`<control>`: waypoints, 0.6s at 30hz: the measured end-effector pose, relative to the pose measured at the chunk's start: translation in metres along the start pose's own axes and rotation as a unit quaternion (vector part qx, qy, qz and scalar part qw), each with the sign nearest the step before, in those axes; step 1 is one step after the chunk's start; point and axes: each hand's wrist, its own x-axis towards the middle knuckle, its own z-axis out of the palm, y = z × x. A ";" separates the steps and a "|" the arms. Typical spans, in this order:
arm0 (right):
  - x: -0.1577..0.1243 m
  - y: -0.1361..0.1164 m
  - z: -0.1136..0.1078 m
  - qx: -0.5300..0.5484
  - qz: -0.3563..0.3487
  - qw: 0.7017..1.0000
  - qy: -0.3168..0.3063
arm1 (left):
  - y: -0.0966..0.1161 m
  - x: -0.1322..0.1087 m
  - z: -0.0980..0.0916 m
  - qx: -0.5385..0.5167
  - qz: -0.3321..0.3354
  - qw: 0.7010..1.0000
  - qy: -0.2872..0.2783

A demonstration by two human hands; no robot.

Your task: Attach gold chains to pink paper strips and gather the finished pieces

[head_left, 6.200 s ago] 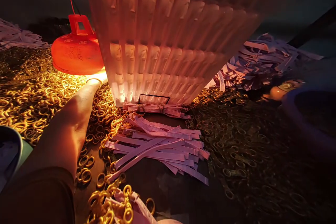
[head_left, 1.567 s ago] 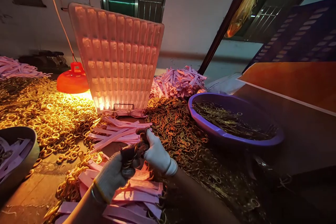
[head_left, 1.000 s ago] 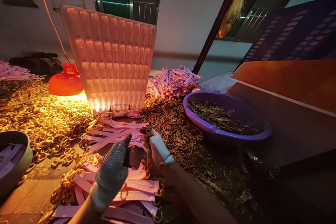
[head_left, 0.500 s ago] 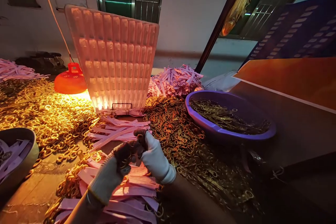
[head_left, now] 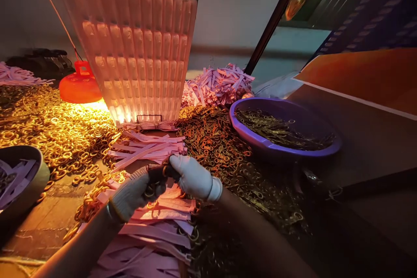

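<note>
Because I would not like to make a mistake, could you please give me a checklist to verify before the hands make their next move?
1. Gloves worn on left hand and right hand: ok, both are gloved.
2. Hands brought together, fingers close: ok.
3. What is between the fingers, and whether it is gripped well: cannot tell, too dark there.
4. Red lamp lit: ok, it shines on the gold rings.
5. Pink strips beyond the hands lying parallel: not ok, several cross each other.
6. Purple basin holding metal pieces: ok.
</note>
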 end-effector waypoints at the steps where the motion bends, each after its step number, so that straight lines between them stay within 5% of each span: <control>1: 0.000 -0.005 -0.004 -0.055 0.030 0.998 -0.016 | 0.001 0.002 -0.003 0.011 0.005 1.000 0.010; 5: 0.003 -0.019 -0.022 -0.177 0.069 0.979 -0.080 | 0.010 0.000 -0.011 0.037 0.049 0.998 0.028; 9: 0.008 -0.021 -0.030 -0.181 0.054 0.975 -0.117 | 0.016 -0.008 -0.007 0.172 0.085 0.981 -0.038; 12: 0.009 -0.019 -0.026 -0.174 0.031 0.980 -0.092 | 0.014 -0.007 -0.008 0.134 0.070 0.987 -0.058; 18: -0.002 -0.016 0.001 -0.168 -0.004 0.986 0.007 | 0.002 -0.012 -0.010 0.000 -0.007 1.000 0.005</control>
